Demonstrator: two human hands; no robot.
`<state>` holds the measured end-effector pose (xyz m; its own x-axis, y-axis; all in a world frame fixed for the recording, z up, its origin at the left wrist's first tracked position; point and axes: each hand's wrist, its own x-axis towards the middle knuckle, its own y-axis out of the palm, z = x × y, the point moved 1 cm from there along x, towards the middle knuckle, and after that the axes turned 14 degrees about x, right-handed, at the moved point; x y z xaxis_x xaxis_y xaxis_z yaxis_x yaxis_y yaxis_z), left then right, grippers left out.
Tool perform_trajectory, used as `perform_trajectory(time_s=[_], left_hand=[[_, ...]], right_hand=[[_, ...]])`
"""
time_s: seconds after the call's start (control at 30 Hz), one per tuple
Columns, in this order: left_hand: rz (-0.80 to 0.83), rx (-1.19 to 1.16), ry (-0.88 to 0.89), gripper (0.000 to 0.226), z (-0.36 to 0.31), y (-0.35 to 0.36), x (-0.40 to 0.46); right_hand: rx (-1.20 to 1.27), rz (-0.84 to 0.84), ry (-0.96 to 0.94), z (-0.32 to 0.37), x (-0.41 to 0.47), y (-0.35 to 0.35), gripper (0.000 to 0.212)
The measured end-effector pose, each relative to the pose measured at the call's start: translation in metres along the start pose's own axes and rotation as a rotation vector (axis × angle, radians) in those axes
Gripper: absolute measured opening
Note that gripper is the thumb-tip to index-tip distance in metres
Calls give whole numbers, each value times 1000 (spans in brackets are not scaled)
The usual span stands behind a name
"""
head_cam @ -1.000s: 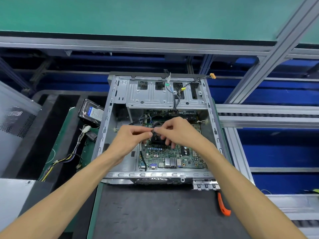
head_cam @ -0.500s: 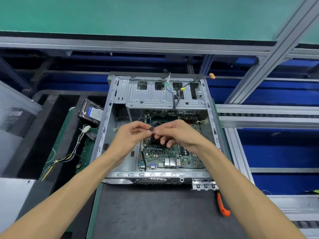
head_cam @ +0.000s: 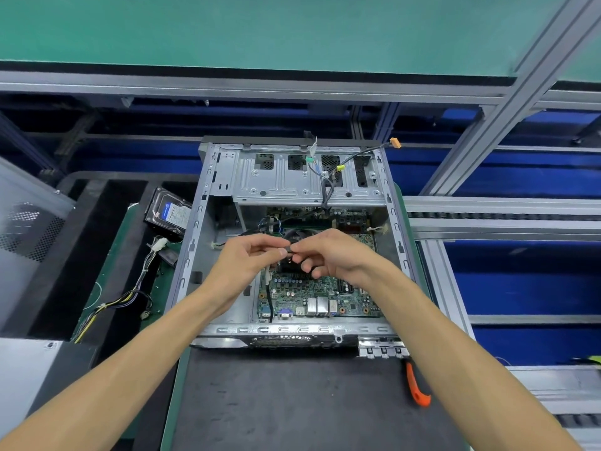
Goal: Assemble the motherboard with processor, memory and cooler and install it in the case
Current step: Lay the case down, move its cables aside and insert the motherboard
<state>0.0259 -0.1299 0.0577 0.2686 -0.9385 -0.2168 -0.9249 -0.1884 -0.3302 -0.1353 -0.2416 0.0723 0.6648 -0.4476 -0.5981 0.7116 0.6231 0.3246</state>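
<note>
Fingers of left hand and right hand pinch a thin black cable above green motherboard, already seated in grey metal case; likely cooler-wiring step, next plug connector into header.

One case holds one motherboard. Beside it lie one hard drive and one bundle of cables. Two hands, the left and the right, and one screwdriver.
</note>
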Motion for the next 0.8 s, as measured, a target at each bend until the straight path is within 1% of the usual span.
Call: perform_trajectory(time_s=[0.13,0.27,0.33,0.4,0.47,0.53,0.57,0.67,0.7,0.73,0.77,0.8], left_hand=[[-38,-23,-13,14,0,3,-2],[-84,-29,-36,15,-1,5,-3],[-113,-43,-46,15,-2,7,-4],[-145,-26,-59,12,-3,8,-4],[-145,36,-61,8,-3,6,-4],[-75,154,-28,6,-3,1,-3],[-17,257,5,6,-4,-2,-3],[143,704,124,10,-8,-7,4],[181,820,145,9,-8,-7,7],[221,896,157,8,-9,-5,11],[257,948,166,8,-8,-3,14],[287,992,177,8,-7,-1,17]], right_hand=[[231,57,132,-5,2,1,12],[391,99,221,-11,6,-1,11],[449,112,251,-12,7,-1,12],[432,112,261,-12,6,-1,13],[271,74,230,-10,5,-2,16],[-40,-29,109,-5,6,-4,21],[-221,-101,1,-1,6,-6,21],[-862,-360,-371,6,8,-13,22],[-1060,-414,-436,5,9,-15,20],[-1178,-425,-453,3,10,-16,20],[-1228,-400,-428,0,13,-17,26],[-1228,-366,-393,-3,16,-18,35]])
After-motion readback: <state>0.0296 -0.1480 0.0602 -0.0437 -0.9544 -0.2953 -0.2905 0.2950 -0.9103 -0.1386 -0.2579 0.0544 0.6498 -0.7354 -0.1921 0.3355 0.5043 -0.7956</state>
